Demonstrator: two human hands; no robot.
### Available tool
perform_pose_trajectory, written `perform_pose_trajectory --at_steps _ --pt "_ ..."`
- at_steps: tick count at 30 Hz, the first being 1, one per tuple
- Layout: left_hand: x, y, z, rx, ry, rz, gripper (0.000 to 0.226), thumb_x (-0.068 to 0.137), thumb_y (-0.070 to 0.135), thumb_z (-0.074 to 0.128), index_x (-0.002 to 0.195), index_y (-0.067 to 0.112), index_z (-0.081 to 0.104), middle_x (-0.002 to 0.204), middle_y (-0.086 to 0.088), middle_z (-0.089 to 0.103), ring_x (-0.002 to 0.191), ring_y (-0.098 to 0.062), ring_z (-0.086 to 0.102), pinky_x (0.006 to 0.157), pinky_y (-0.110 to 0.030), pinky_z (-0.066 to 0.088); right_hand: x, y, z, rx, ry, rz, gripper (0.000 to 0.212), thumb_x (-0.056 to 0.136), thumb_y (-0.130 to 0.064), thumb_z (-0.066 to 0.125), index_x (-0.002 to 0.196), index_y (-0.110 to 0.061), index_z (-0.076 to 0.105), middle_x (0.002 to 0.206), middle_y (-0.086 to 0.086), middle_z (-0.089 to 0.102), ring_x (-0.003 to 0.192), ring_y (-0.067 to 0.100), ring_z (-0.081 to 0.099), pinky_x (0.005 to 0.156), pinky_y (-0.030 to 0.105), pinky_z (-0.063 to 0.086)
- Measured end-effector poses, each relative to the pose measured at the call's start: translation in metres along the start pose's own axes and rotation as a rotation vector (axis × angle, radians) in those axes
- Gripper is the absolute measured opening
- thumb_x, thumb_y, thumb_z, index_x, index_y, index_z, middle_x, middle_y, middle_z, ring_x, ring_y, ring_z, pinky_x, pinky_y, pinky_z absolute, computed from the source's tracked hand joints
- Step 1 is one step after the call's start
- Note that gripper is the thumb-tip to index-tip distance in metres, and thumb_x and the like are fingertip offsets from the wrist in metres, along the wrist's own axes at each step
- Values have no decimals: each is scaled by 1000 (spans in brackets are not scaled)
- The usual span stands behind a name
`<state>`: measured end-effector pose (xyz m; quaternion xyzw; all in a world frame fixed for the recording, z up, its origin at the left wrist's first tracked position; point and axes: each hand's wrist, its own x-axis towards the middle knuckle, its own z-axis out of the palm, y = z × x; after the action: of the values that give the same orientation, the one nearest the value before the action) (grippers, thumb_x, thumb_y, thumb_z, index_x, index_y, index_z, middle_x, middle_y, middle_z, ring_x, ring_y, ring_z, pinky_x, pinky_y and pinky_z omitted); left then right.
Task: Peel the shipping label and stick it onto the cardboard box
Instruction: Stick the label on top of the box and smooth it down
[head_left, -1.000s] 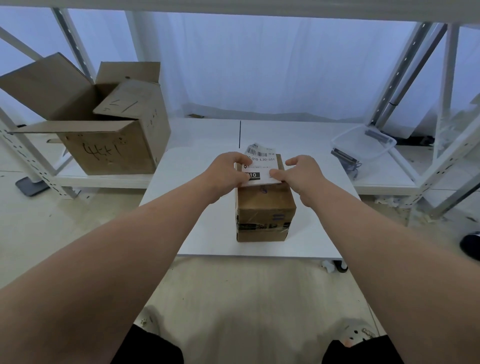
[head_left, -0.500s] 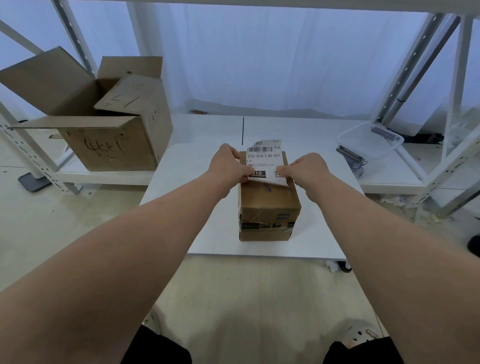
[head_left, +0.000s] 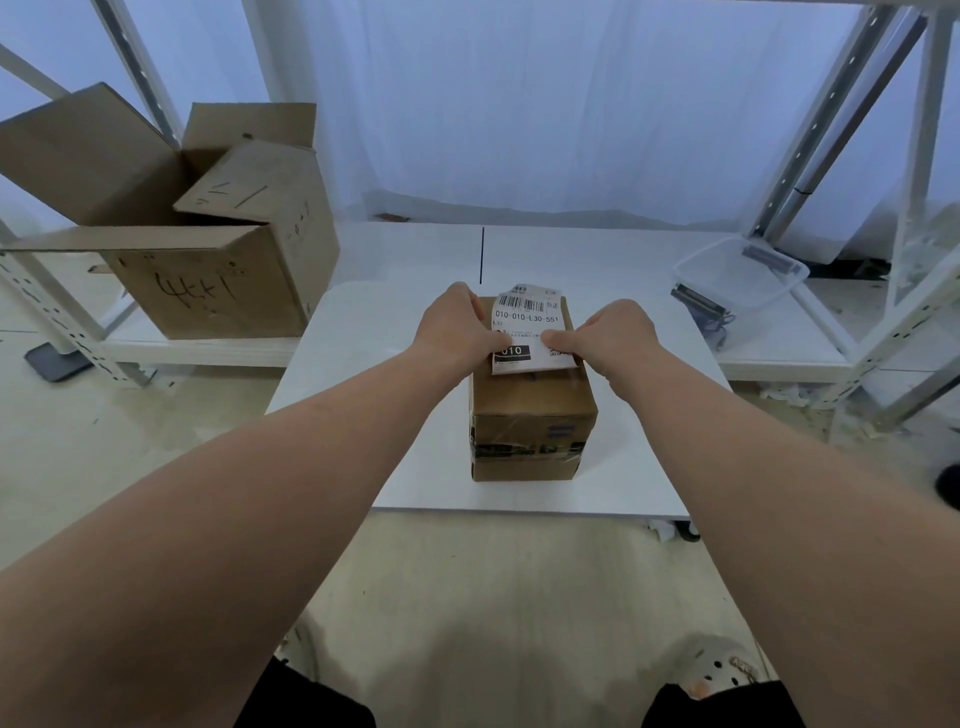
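Both hands work together: our left hand (head_left: 457, 332) and right hand (head_left: 618, 338) pinch the white paper shipping label (head_left: 527, 328), thumbs pressing it flat onto the top of the small brown cardboard box (head_left: 532, 415), taped with glossy film, on the smooth white table (head_left: 384, 395). Further left sits a big open carton (head_left: 208, 260); far right, a clear plastic tub (head_left: 748, 280).

Cardboard box (head_left: 530, 410): closed, taped, upright on the white desk (head_left: 363, 364).
Shipping label (head_left: 527, 325): lies on the box top, barcode end at the far edge.
Left hand (head_left: 457, 332): thumb pressed on the label's left side.
Right hand (head_left: 613, 335): thumb pressed on its right side.
Open carton (head_left: 208, 249): on the shelf, far left.
Clear bin (head_left: 743, 275): far right.
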<state>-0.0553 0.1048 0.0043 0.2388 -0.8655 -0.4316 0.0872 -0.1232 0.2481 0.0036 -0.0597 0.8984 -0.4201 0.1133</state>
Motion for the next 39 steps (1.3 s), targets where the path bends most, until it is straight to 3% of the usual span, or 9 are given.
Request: perform_pose_trajectory --at_steps 6,12,18,24,30,35,39 --pt "1 3 -1 -6 -23 -62 38 76 18 76 74 19 39 101 -8 60 95 -24 60 78 -36 49 1 2 -1 -3 -22 6 45 74 -31 79 102 0 63 93 9 67 71 17 58 67 30 50" --pt "0 5 -2 48 -25 -34 33 78 21 74 88 13 44 103 -7 62 92 -22 58 84 -37 52 3 4 1 -11 -29 15 43 73 -31 80 99 -1 64 88 7 65 69 16 58 58 26 47" --pt "-3 3 0 149 -7 40 33 81 25 71 92 12 43 107 -7 62 89 -19 54 62 -26 43 7 5 5 -48 -27 20 42 73 -34 79 96 -4 62 93 9 69 81 24 65 56 29 45" --pt "-2 4 1 186 -2 47 35 82 24 71 103 8 49 111 -9 62 90 -20 55 67 -28 43 10 6 8 -81 -31 12 41 73 -37 79 95 -6 62 94 8 69 82 24 66 63 31 53" --pt "-2 2 3 225 -4 79 32 82 24 69 98 11 45 113 -8 63 97 -22 59 77 -33 53 11 8 8 -136 -33 0 45 74 -42 77 97 -7 63 92 8 68 80 23 64 53 27 42" --pt "-4 2 3 256 -33 112 50 78 38 73 106 10 42 107 -5 59 97 -22 59 70 -31 52 7 5 11 -319 -31 -58 53 70 -60 70 85 -12 55 72 0 53 77 23 57 56 28 39" --pt "-2 -3 1 236 -53 137 42 80 31 73 96 13 39 99 -6 61 93 -24 60 68 -32 47 8 9 9 -283 -56 -39 52 72 -58 70 90 -10 59 72 0 55 72 20 56 56 28 39"
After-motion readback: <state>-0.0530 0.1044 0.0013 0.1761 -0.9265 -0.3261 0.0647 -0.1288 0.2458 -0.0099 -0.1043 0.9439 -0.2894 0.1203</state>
